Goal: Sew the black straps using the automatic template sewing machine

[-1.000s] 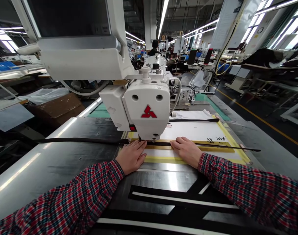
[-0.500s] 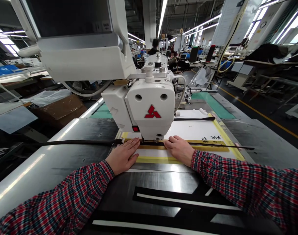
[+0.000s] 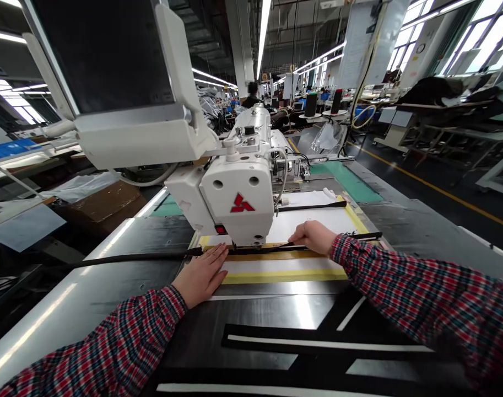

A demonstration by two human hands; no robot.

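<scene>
My left hand [image 3: 202, 274] lies flat with fingers stretched out, its fingertips at the near side of the white sewing machine head [image 3: 238, 201]. Under and beside those fingertips runs a narrow black fabric strip [image 3: 139, 257], trailing off leftward across the metal table. To the right of the machine head, my right hand [image 3: 313, 236] pinches a black strip [image 3: 271, 250] and holds it slightly raised. Beneath both hands sits a white template sheet [image 3: 251, 266] edged with yellow tape [image 3: 284, 275]. The needle area is mostly hidden behind the machine head.
Black fabric pieces with white strips [image 3: 317, 342] lie on the near metal surface. Another black strip [image 3: 313, 207] rests on the template's far part. A dark screen [image 3: 111, 55] overhangs the left side. Thread cones [image 3: 311, 105] stand behind; a brown box [image 3: 98, 204] is at left.
My right hand has shifted right and up from the template, pulling up part of the black strip. My left hand stays flat in about the same place. The camera view has tilted upward.
</scene>
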